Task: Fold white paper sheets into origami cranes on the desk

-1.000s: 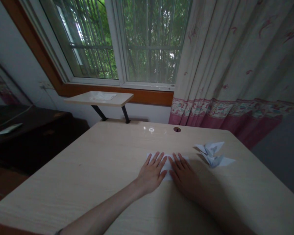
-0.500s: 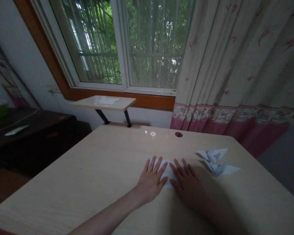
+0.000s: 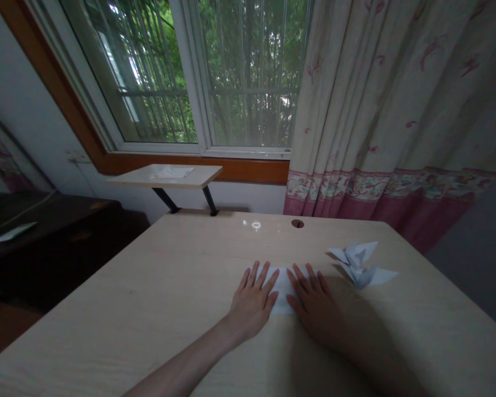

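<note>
A white sheet of paper (image 3: 282, 292) lies flat on the pale wooden desk (image 3: 169, 286), partly hidden under both hands. My left hand (image 3: 254, 300) rests palm down on its left side with the fingers spread. Over the right side of the sheet, my right hand (image 3: 314, 300) lies flat as well, fingers apart. Neither hand grips anything. Right of my right hand stand folded white paper cranes (image 3: 361, 266), close together; I cannot tell exactly how many there are.
A small raised shelf (image 3: 136, 177) at the desk's back left carries white paper (image 3: 172, 172). A round cable hole (image 3: 297, 224) sits near the back edge. Behind are a barred window (image 3: 248, 82) and a flowered curtain (image 3: 376, 110). A dark cabinet (image 3: 66, 220) stands at left.
My hands have spread slightly apart on the paper, baring more of its middle. The camera view has shifted a little.
</note>
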The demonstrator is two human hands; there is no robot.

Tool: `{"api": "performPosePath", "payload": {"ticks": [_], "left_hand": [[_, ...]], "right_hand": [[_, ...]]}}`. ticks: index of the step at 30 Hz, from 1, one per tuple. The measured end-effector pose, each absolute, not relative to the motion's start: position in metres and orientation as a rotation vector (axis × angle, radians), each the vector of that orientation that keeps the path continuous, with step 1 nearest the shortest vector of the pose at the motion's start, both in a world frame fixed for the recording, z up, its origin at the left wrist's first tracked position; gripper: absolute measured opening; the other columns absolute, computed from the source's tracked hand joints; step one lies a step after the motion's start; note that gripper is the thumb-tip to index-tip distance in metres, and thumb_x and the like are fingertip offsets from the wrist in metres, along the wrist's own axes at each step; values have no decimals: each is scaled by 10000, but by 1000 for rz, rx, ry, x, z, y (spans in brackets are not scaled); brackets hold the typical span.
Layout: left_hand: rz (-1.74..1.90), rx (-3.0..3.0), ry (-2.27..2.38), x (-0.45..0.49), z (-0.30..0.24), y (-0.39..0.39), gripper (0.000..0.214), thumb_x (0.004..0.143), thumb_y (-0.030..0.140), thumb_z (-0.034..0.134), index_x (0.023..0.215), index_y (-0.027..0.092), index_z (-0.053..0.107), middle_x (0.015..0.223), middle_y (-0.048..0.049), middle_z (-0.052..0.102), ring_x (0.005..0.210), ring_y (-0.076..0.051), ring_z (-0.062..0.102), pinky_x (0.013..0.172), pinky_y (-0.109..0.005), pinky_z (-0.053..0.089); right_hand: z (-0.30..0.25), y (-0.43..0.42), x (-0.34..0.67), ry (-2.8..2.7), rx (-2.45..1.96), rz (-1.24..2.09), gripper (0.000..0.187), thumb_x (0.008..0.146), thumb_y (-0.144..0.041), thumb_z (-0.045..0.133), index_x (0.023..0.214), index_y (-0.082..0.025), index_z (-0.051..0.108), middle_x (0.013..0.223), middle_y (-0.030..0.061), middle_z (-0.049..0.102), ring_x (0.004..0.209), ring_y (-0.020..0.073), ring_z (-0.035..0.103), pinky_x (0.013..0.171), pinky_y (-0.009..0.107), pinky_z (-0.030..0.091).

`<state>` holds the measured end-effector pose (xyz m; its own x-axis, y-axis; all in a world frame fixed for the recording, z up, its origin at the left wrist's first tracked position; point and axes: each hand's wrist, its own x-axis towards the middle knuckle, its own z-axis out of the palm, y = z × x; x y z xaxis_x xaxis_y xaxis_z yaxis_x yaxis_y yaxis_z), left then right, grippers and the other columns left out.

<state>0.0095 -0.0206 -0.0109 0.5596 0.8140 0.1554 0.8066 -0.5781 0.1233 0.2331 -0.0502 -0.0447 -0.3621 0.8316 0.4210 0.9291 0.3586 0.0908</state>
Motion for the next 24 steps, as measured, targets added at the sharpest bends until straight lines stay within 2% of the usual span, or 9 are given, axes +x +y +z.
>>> {"api": "performPosePath", "payload": {"ticks": [4,9,13,16,21,24], "left_hand": [[270,2725,1435,10,-8,-22,539,1063,502,250,1556,299,325,1642,-45,264,1526,-325,187,1210,-549,260],[250,2682,1496,12,-9,-22,616,1048,534,276,1566,203,310,1642,-111,241,1526,-346,163,1216,-545,251],[300,2670,1537,11,-11,-22,635,1035,565,294,1551,200,346,1634,-146,247,1518,-360,194,1194,-559,284],[311,2675,1539,10,-10,-22,620,1030,572,306,1540,227,375,1637,-111,259,1513,-372,204,1189,-563,295],[311,2691,1457,8,-6,-23,605,1035,554,299,1551,242,351,1627,-24,297,1522,-371,164,1211,-555,271],[334,2696,1448,8,-5,-23,599,1036,549,302,1554,250,344,1615,-28,324,1524,-354,173,1207,-558,276]], "right_hand": [[-46,-50,230,-2302,-1552,-503,480,1021,-312,385,1463,-162,495,1492,161,512,1404,366,437,1100,603,400],[-46,-53,227,-2195,-1652,-568,522,987,-374,474,1421,-88,526,1467,240,512,1396,403,436,1088,593,416],[-46,-56,227,-2125,-1703,-573,576,963,-405,512,1399,-30,526,1418,297,534,1368,447,454,1097,676,350],[-45,-56,228,-2091,-1676,-610,580,975,-439,480,1406,-53,518,1411,292,542,1361,455,461,1083,719,326],[-40,-56,230,-2125,-1636,-630,574,981,-452,472,1419,-81,512,1396,262,571,1342,445,488,1110,727,276],[-37,-54,230,-2199,-1558,-548,539,1007,-406,424,1469,-130,464,1421,197,573,1355,373,500,1134,650,327]]}}
